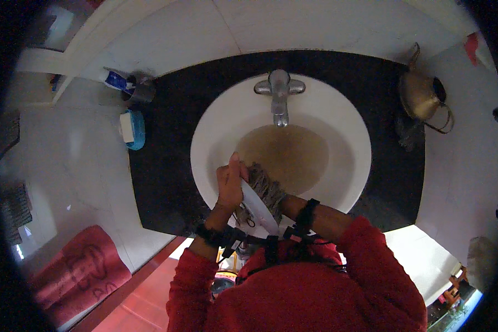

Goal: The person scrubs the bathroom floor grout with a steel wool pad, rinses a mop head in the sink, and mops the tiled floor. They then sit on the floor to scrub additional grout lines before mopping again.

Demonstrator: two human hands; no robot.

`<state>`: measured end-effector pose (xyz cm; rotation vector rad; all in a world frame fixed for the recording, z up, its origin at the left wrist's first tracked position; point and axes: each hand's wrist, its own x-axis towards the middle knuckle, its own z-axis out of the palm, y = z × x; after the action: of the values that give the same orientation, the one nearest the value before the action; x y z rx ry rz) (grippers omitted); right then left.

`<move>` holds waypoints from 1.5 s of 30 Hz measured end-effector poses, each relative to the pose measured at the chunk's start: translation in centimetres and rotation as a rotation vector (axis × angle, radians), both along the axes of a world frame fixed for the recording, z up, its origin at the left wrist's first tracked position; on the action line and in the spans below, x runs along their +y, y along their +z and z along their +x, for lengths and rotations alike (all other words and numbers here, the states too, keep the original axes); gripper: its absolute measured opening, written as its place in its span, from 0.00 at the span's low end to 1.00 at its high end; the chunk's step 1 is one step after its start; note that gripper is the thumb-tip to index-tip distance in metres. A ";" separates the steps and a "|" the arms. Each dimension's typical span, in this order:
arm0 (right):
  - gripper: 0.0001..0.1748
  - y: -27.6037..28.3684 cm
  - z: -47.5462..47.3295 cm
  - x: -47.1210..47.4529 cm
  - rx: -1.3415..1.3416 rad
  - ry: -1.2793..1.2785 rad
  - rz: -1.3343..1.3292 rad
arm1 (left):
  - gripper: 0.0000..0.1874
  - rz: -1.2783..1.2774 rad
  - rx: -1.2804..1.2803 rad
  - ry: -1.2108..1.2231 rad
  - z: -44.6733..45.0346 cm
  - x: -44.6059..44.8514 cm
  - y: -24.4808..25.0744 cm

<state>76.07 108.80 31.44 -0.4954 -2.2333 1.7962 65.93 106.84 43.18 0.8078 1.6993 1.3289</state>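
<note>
My left hand [231,182] grips the upper end of a pale, long, smooth-faced object [258,207], held tilted over the front rim of the white washbasin [207,124]. It may be a shoe seen from its sole, but I cannot tell. Against its right side lies a grey, shaggy, stringy cloth or mitt [267,186]. My right hand [289,203] reaches into this grey cloth, which hides its fingers. A thin dark loop [251,223] hangs by the pale object's lower part. Murky brown water [286,157] stands in the basin.
A chrome faucet [279,97] rises at the basin's back. On the black countertop [170,166] are a blue soap dish [138,129] with a pale bar and a metal cup [143,91] on the left, and a brass-coloured pot [421,95] on the right. A red towel [83,269] hangs at left.
</note>
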 end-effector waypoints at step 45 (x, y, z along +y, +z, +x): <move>0.28 -7.9 4.9 4.8 -0.533 -0.236 0.219 | 0.32 -0.129 0.133 0.205 -1.9 0.4 -0.9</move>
<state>80.93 113.57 23.54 -1.2499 -2.5221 1.3941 64.03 107.25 42.29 0.6738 1.9951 1.3089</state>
